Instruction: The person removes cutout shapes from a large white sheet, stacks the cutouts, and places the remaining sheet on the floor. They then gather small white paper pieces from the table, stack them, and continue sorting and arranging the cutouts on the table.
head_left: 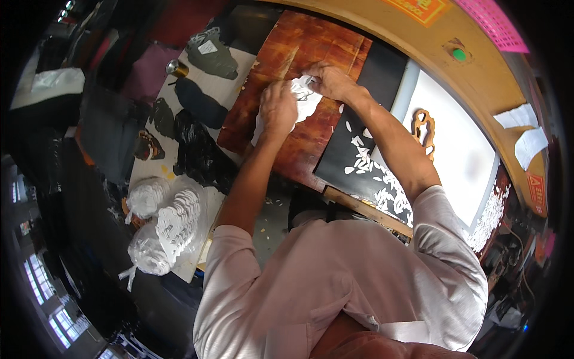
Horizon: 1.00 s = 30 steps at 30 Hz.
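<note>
A reddish-brown worn wooden board [311,33] lies before me, with a thin white cut-out sheet [306,107] on it. Its outline is irregular, and slots or dark lines show near its top; I cannot make out the material. My left hand [279,110] grips its left side, the fingers bent over it and slightly blurred. At the upper right edge, my right hand [330,81] pinches the same sheet between thumb and fingers. Part of the sheet is hidden under the left hand, and more white shows below the left wrist.
Right of the board, small white scraps [362,158] litter a black mat [379,78]. A tan slotted template [423,128] rests on a white panel [460,149]. At left are bagged white cut-outs [179,218], dark shaped pieces [197,105], a black plastic bag [194,143] and a can [177,68].
</note>
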Each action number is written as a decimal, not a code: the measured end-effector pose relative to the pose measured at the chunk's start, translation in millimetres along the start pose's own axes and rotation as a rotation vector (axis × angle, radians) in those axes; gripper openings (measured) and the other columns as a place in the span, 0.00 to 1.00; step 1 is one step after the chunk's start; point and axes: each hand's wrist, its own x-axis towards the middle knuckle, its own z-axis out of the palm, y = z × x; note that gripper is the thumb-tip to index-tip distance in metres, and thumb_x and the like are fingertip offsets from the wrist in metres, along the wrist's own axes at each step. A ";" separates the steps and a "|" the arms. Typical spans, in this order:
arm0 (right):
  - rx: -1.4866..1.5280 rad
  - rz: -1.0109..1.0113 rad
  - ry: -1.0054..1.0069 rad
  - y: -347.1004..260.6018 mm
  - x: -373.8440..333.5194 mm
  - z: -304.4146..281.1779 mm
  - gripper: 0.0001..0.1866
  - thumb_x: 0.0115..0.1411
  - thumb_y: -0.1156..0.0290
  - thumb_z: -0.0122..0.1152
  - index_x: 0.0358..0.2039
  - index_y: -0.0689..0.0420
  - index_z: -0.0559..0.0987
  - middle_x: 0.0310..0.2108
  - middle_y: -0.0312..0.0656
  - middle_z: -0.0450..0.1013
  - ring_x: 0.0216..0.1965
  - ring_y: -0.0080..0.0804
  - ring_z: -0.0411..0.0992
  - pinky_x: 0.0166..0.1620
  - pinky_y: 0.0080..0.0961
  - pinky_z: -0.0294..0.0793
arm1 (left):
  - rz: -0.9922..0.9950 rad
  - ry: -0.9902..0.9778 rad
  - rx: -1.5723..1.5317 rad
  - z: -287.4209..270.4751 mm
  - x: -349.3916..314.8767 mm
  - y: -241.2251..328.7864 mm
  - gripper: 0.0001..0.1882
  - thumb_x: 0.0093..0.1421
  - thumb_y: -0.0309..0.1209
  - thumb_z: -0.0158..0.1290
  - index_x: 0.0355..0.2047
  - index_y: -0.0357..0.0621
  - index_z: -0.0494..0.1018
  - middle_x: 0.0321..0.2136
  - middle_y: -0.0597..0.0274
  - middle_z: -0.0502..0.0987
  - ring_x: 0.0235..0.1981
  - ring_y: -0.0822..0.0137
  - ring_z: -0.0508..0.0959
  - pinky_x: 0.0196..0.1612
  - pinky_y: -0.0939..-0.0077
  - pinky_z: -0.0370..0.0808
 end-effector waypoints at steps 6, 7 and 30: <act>0.483 0.364 0.274 28.4 27.9 24.0 0.09 0.68 0.71 0.59 0.45 0.56 0.85 0.35 0.46 0.81 0.36 0.43 0.79 0.40 0.34 0.78 | 0.034 -0.148 0.242 23.7 -14.2 -14.6 0.30 0.67 0.44 0.55 0.66 0.45 0.69 0.68 0.53 0.67 0.70 0.45 0.63 0.73 0.40 0.54; 0.837 0.646 0.408 34.5 29.9 22.4 0.09 0.69 0.70 0.58 0.44 0.55 0.85 0.32 0.45 0.80 0.31 0.39 0.77 0.36 0.33 0.76 | 0.049 -0.102 0.248 24.7 -13.5 -15.8 0.30 0.68 0.45 0.54 0.66 0.45 0.69 0.69 0.53 0.67 0.70 0.45 0.63 0.73 0.40 0.53; 0.628 0.244 -0.078 -5.2 -26.8 24.7 0.31 0.69 0.63 0.61 0.70 0.54 0.70 0.66 0.53 0.72 0.64 0.47 0.73 0.66 0.32 0.69 | -0.322 -0.545 0.082 -69.7 -47.3 -10.3 0.71 0.43 0.46 0.77 0.75 0.32 0.42 0.67 0.31 0.60 0.67 0.35 0.64 0.66 0.49 0.69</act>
